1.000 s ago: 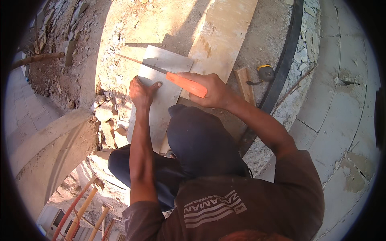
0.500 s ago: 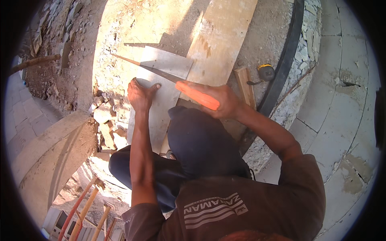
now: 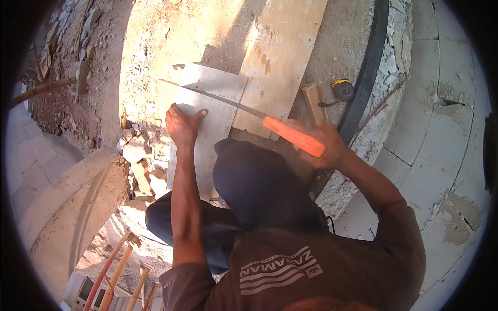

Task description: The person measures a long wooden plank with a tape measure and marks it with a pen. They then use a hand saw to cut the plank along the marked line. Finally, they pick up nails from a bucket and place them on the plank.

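My right hand [image 3: 324, 145] is closed round the orange handle of a handsaw [image 3: 233, 103]. The saw's thin blade slants up to the left across a pale flat board [image 3: 205, 140], and its tip sticks out past the board's left edge. A line runs across the board at the blade, with a smaller far piece [image 3: 218, 81] beyond it; whether the two are fully parted I cannot tell. On the near side of the blade, my left hand [image 3: 181, 125] holds the board, fingers at its left edge and thumb on top. My bent knee [image 3: 259, 181] is beside the board.
A long wooden plank [image 3: 280, 52] lies to the right of the board. Further right are a short wood block [image 3: 315, 103], a black and yellow tape measure [image 3: 342, 90] and a dark curved strip [image 3: 371, 62]. Rubble [image 3: 137, 150] lies left; wooden-handled tools [image 3: 111, 274] stand at lower left.
My right hand has drawn the saw back toward the lower right, so less blade sticks out past the board's left edge. My left hand has stayed on the board.
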### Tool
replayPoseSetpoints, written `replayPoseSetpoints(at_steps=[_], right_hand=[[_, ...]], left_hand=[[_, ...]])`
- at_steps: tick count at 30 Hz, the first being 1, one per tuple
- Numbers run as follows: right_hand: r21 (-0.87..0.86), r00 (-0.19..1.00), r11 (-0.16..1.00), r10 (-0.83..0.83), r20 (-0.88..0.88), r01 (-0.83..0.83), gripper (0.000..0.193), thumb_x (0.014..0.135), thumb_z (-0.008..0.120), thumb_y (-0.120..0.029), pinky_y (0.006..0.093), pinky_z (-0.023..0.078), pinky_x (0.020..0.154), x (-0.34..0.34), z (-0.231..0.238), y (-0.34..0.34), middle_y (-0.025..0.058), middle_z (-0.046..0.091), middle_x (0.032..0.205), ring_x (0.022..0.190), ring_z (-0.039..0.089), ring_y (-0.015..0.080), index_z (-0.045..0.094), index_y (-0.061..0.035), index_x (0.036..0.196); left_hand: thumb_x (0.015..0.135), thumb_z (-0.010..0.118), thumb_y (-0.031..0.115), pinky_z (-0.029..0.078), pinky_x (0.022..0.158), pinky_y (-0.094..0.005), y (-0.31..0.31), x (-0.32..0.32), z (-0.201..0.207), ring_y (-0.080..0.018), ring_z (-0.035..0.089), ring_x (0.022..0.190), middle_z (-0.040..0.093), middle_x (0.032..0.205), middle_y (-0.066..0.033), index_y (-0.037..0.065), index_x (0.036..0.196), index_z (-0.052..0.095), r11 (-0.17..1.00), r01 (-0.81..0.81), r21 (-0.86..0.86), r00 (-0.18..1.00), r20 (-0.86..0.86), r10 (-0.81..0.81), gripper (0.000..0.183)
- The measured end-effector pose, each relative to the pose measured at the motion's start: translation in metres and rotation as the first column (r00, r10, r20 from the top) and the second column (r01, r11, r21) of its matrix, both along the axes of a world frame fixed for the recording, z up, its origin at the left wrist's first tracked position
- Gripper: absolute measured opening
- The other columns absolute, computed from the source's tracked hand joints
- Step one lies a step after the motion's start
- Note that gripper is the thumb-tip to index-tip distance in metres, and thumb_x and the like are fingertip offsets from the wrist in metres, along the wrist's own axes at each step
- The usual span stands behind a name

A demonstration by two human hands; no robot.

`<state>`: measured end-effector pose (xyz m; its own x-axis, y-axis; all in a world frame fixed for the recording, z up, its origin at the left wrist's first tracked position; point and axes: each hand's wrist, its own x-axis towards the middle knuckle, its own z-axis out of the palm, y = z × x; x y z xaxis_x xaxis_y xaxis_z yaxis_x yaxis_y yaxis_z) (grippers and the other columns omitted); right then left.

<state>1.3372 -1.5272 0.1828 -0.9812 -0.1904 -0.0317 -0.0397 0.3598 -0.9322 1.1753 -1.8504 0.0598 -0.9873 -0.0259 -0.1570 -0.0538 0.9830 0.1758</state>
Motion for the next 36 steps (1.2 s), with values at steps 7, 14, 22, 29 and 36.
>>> replayPoseSetpoints(at_steps=[7,14,22,29,36], right_hand=[[-0.03,0.996,0.999,-0.033,-0.082,0.03,0.067,0.073,0.068,-0.008,0.0337,0.057,0.076,-0.011,-0.039,-0.018,0.0124,0.072,0.111,0.081,0.072,0.0278,0.055,-0.0084,0.139],[0.028,0.995,0.997,0.074,-0.06,-0.072,0.066,0.074,0.07,-0.012,0.0326,0.057,0.075,-0.022,-0.013,-0.014,0.0109,0.07,0.115,0.083,0.071,0.0272,0.056,-0.0123,0.138],[0.187,0.996,0.981,0.024,0.084,-0.04,0.061,0.075,0.071,-0.009,0.0308,0.054,0.073,0.031,-0.013,0.011,0.0162,0.072,0.106,0.082,0.072,0.0237,0.057,-0.0003,0.134],[0.22,0.994,0.975,-0.048,0.099,0.026,0.054,0.084,0.066,-0.012,0.0343,0.054,0.088,0.023,-0.019,0.004,0.0147,0.068,0.121,0.103,0.07,0.0245,0.056,-0.0049,0.136],[0.295,0.965,0.955,-0.1,0.241,0.025,0.055,0.088,0.065,-0.016,0.0371,0.046,0.103,0.017,0.006,-0.02,0.0123,0.061,0.135,0.122,0.06,0.0269,0.052,-0.0084,0.141]], left_hand=[[0.07,0.084,0.042,0.047,0.088,-0.048,-0.021,-0.011,-0.02,-0.0404,0.059,0.1,0.061,0.109,-0.0213,-0.003,0.116,0.054,0.987,0.017,0.159,0.999,-0.048,-0.009,0.07],[0.073,0.079,0.061,0.051,0.084,-0.0444,-0.043,-0.038,0.031,-0.0354,0.067,0.091,0.068,0.099,-0.0245,-0.008,0.114,0.058,0.932,-0.119,0.342,0.991,0.099,0.09,0.083],[0.061,0.092,0.04,0.051,0.091,-0.042,0.005,-0.01,0.021,-0.0334,0.065,0.104,0.066,0.112,-0.0226,-0.006,0.118,0.057,0.984,0.015,0.177,0.997,0.074,-0.029,0.081],[0.055,0.093,0.048,0.049,0.086,-0.045,0.008,-0.005,-0.013,-0.0303,0.063,0.104,0.064,0.112,-0.0141,0.002,0.122,0.051,0.985,0.018,0.17,0.999,0.046,-0.026,0.091],[0.053,0.093,0.051,0.047,0.09,-0.0423,0.007,-0.012,-0.011,-0.0279,0.061,0.107,0.064,0.112,-0.0118,0.006,0.116,0.053,0.974,-0.045,0.222,0.989,0.147,0.012,0.087]])
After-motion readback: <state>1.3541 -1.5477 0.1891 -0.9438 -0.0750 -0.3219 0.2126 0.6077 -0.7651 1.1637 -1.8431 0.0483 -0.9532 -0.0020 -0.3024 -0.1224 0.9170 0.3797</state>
